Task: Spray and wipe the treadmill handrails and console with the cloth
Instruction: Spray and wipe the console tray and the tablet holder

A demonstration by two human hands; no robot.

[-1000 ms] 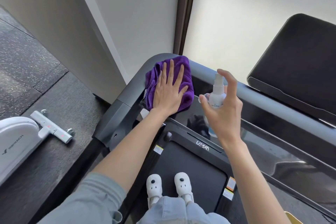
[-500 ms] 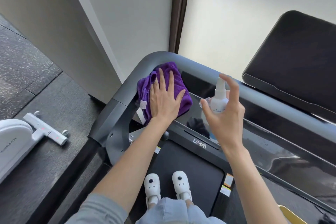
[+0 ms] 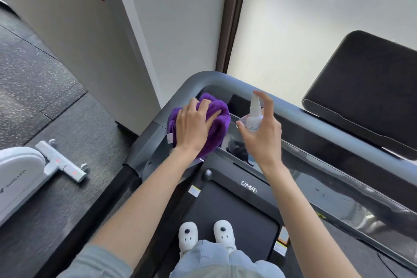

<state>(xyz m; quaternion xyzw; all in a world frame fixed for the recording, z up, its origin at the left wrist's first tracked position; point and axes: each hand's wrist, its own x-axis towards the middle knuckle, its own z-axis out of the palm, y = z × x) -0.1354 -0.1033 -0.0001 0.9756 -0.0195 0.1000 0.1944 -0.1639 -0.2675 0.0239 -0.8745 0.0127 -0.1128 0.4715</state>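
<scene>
A person stands on the black treadmill belt (image 3: 228, 214) in 2 white shoes (image 3: 188, 236), both bare forearms reaching forward over the deck. The left hand (image 3: 194, 127) presses down on a bunched purple cloth (image 3: 216, 119), fingers curled into its folds, the cloth lying on the left end of the glossy dark console (image 3: 316, 178) just inside the curved corner of the grey handrail (image 3: 300, 117). The right hand (image 3: 262, 135) holds a small white spray bottle (image 3: 254, 117) upright just to the right of the cloth, fingers and thumb wrapped round its body and the index finger arched over the nozzle; the 2 hands are near but apart. To the left, a white exercise machine (image 3: 20, 176) sits on the speckled dark floor (image 3: 33, 88). Beyond the handrail rise a pale wall (image 3: 185, 18) and a second dark console panel (image 3: 370, 88).
</scene>
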